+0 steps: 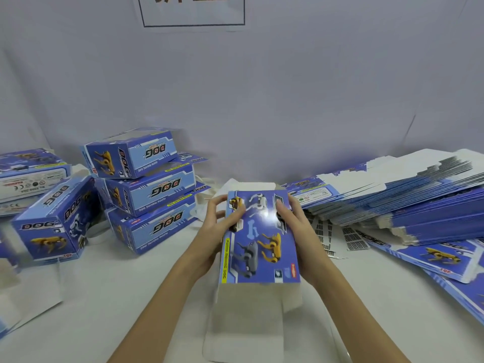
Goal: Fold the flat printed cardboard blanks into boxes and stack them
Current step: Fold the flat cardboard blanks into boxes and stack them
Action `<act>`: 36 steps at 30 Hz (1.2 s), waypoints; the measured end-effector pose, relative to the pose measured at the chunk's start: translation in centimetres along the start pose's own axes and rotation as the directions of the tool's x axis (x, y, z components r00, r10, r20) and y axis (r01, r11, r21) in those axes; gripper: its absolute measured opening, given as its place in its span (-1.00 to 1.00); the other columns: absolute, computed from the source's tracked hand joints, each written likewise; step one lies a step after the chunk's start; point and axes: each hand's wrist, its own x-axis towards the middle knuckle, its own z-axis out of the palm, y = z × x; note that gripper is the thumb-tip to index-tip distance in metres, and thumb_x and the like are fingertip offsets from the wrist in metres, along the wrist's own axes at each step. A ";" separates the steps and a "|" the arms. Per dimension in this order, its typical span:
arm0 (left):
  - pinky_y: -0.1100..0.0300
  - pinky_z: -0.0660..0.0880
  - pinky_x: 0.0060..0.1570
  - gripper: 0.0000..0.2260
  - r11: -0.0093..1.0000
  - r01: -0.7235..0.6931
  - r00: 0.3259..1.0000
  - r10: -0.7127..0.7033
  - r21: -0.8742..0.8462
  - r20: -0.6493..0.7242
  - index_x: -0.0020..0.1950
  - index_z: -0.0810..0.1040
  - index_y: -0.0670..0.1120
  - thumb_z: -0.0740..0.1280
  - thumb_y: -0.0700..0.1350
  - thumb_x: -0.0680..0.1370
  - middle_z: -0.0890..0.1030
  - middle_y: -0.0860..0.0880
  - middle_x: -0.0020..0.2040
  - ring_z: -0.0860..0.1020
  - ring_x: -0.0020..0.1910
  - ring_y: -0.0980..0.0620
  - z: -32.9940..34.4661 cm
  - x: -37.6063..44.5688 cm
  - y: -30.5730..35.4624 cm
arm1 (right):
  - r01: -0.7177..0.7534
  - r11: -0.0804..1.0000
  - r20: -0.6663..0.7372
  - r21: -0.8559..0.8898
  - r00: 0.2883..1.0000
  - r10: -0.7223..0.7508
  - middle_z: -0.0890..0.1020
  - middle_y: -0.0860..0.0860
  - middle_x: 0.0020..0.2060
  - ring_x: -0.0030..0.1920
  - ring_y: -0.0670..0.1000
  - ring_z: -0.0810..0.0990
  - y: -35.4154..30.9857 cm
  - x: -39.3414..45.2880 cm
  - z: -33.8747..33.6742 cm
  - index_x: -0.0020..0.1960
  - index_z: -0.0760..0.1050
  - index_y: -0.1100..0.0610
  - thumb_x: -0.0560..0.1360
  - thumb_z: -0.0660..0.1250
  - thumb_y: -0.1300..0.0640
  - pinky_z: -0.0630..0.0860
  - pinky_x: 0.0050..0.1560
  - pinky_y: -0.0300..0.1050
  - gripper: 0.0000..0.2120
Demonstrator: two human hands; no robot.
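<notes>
Tabletop [131, 297]: fingers [237, 212] grip box [259, 239].

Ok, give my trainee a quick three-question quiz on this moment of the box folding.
1. True or false: both hands hold the box in progress.
2. The heap of flat blanks lies on which side of the person? A) left B) right C) behind the sign
3. How many folded boxes make up the neat stack of boxes left of the hands?

Key:
1. True: the left hand and the right hand grip its two sides.
2. B
3. Three; a further loose box leans beside it.
</notes>
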 end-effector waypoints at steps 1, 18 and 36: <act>-0.24 0.63 0.17 -0.42 1.000 -0.002 1.000 0.002 -0.017 -0.004 0.34 0.47 0.19 0.56 0.26 0.39 0.60 -0.17 0.29 0.72 0.11 -0.14 0.2 -0.1 -0.1 | 0.020 1.000 -0.015 0.007 1.000 -0.020 0.72 0.17 0.19 0.05 0.15 0.77 0.1 -0.1 0.0 0.39 0.45 -0.03 0.60 0.39 -0.07 0.72 -0.10 0.00 -0.61; 0.05 0.69 -0.03 -0.68 0.989 -0.012 0.992 0.031 -0.150 0.126 0.32 0.58 0.16 0.42 -0.01 0.56 0.70 -0.01 0.24 0.70 0.18 -0.11 -0.3 -0.7 0.8 | 0.096 0.984 -0.085 -0.152 0.990 -0.110 0.76 0.06 0.11 0.07 0.15 0.78 0.9 -0.1 0.1 0.28 0.58 -0.05 0.57 0.41 -0.13 0.74 -0.02 0.01 -0.68; -0.09 0.67 0.02 -0.60 0.985 -0.121 0.990 0.129 -0.122 0.052 0.36 0.47 -0.03 0.43 -0.06 0.54 0.57 -0.19 0.34 0.68 0.19 -0.22 -0.1 -0.8 0.9 | 0.114 0.978 -0.048 -0.172 0.991 -0.124 0.73 0.13 0.13 0.08 0.17 0.77 0.8 -0.3 0.2 0.30 0.50 -0.03 0.57 0.47 -0.17 0.75 -0.06 -0.02 -0.61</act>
